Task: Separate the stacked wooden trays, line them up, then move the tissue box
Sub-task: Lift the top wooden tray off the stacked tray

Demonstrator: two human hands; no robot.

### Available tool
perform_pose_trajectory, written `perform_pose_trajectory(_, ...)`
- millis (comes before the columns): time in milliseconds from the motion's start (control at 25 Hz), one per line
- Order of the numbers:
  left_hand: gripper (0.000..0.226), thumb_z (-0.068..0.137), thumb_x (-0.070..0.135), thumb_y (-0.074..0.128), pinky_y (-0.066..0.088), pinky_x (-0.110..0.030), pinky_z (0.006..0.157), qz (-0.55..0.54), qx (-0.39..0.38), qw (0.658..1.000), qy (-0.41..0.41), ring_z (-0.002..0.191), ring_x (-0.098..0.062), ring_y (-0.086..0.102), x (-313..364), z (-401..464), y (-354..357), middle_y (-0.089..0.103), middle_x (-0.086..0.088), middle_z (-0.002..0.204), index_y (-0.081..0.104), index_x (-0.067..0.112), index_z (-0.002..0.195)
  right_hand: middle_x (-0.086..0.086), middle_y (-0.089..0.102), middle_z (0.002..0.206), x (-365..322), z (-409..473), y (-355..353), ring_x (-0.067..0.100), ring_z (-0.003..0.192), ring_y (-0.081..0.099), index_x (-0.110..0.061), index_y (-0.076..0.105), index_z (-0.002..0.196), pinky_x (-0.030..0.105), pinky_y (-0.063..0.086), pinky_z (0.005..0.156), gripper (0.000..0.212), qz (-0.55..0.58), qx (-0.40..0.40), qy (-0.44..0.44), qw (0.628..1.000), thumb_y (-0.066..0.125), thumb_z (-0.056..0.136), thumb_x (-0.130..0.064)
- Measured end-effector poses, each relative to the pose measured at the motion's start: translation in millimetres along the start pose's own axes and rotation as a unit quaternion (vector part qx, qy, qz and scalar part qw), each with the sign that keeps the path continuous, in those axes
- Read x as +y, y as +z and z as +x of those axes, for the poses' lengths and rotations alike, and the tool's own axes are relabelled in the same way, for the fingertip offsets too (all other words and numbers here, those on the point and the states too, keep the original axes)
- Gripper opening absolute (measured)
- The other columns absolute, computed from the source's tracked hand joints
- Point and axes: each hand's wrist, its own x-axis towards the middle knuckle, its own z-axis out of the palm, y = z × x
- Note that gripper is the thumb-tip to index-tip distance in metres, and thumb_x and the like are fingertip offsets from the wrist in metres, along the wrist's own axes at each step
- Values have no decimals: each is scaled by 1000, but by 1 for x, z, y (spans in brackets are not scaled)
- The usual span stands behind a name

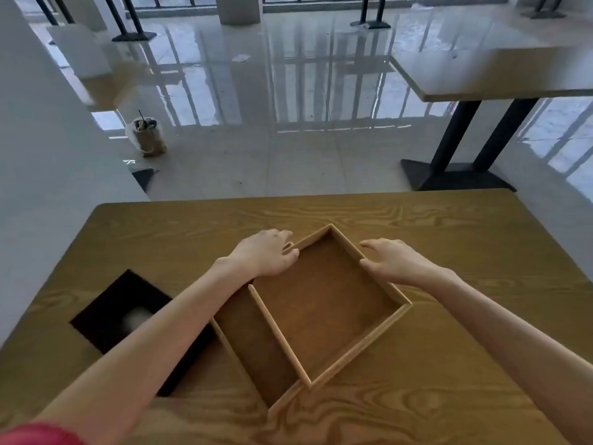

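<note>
Two shallow wooden trays lie overlapped in the middle of the wooden table, turned cornerwise to me. The upper tray sits shifted to the right over the lower tray, whose left strip shows beside it. My left hand grips the upper tray's far-left rim. On its far-right rim my right hand is closed, thumb inside the wall. A black tissue box with a white tissue in its slot lies to the left, partly hidden under my left forearm.
Beyond the table's far edge is a glossy tiled floor with a takeaway drink cup in a bag. Another table on black legs stands at the back right. A grey wall runs along the left.
</note>
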Motion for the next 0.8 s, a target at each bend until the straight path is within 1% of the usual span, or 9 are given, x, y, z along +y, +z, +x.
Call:
perform_pose_trajectory(80,56,94,38,36,32,-41,108,25,-18,1000,-3,138,-24,32,0,9,10,31,-5,151,24,16,144,12,50,136,5,6,7,30,126,45,-14,43,131,44,39,105,42,-23,-14,19,999,46,91,-27)
perform_pose_trajectory(240,61,94,38,34,31,-42,111,58,-52,997,-11,139,-26,30,-5,25,38,23,-5,155,14,14,146,11,39,144,16,16,27,29,131,39,-12,26,141,42,36,105,53,-43,-52,47,997,42,93,-29)
perform_pose_trajectory(320,63,94,37,34,31,-43,110,61,-50,997,-22,138,-28,31,-6,33,46,22,-6,155,10,13,147,12,38,145,19,22,34,30,131,38,-11,21,143,41,35,106,55,-39,-49,55,997,40,94,-28)
perform_pose_trajectory(440,65,93,37,36,31,-44,110,53,-43,997,-33,135,-30,33,-9,43,59,26,-9,153,9,13,147,15,38,144,26,32,41,32,131,38,-6,23,141,42,34,107,51,-23,-30,64,997,36,95,-22)
perform_pose_trajectory(560,63,92,34,40,34,-43,106,25,-15,998,-55,132,-32,35,-10,50,68,31,-12,149,14,12,145,16,43,139,30,39,46,34,127,42,-5,31,138,42,36,104,46,-5,-8,64,998,38,93,-12)
perform_pose_trajectory(680,56,91,29,43,37,-42,102,24,27,997,-73,128,-31,37,-9,55,74,36,-12,143,25,11,142,12,48,135,37,45,54,34,122,45,-11,34,138,43,38,103,51,28,39,67,997,39,88,0)
perform_pose_trajectory(800,48,91,25,45,37,-42,101,10,61,994,-95,125,-31,39,-14,58,76,40,-13,139,36,10,135,10,55,129,39,50,60,34,116,51,-15,40,135,45,42,100,55,49,81,56,994,38,85,5)
